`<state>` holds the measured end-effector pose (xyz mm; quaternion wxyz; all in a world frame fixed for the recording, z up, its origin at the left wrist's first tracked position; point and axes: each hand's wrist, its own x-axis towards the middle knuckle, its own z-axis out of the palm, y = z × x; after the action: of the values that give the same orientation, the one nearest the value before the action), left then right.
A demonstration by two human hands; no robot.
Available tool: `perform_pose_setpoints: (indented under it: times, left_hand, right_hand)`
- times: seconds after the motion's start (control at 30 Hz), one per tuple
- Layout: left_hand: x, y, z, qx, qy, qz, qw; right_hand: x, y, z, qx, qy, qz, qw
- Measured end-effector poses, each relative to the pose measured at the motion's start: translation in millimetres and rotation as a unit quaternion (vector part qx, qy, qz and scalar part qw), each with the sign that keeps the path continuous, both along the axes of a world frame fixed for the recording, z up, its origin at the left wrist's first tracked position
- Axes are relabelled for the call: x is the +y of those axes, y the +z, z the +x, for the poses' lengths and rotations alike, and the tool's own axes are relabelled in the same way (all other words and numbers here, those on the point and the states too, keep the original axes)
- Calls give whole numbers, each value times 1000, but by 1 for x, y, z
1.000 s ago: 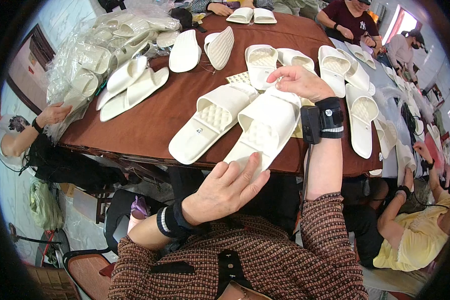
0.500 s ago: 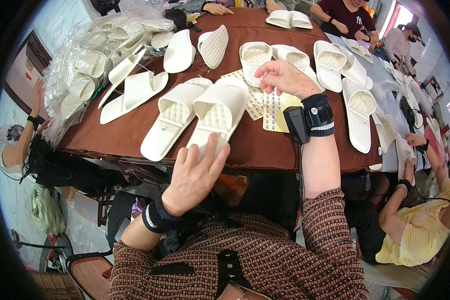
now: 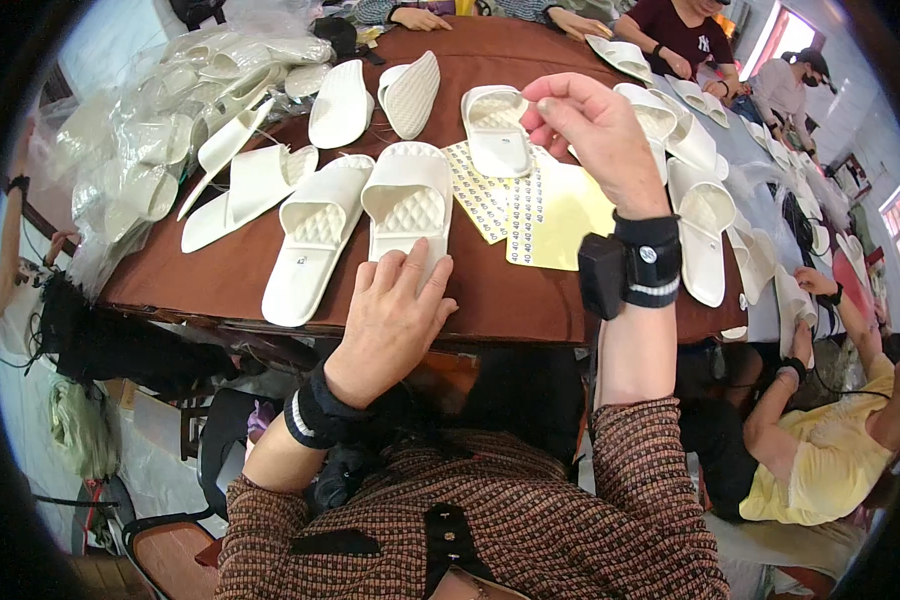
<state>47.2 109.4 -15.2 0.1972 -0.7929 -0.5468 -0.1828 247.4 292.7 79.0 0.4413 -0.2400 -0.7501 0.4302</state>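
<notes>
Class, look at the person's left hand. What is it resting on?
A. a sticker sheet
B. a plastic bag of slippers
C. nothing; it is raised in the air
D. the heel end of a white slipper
D: the left hand lies flat on the near heel end of the white slipper at the table's front edge.

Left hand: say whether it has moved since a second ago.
Yes. The left hand came up from below the table edge and now lies flat on the heel of a white slipper.
</notes>
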Motion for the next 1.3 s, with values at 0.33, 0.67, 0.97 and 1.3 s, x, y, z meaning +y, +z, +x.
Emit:
perform_pose_setpoints:
  times: [0.33, 0.67, 0.97, 1.3]
  left_hand:
    - [-5, 6, -8, -78, -34, -39, 996]
    - [4, 6, 11, -84, -77, -34, 993]
    - [12, -1, 13, -40, -59, -67, 995]
    - [32, -4, 12, 5, -3, -28, 1000]
  right_hand:
    - [-22, -62, 88, -437, -50, 139, 887]
    - [-76, -68, 36, -491, -113, 298, 811]
    - [-81, -52, 30, -467, -36, 238, 851]
    - [-77, -40, 33, -351, 190, 104, 911]
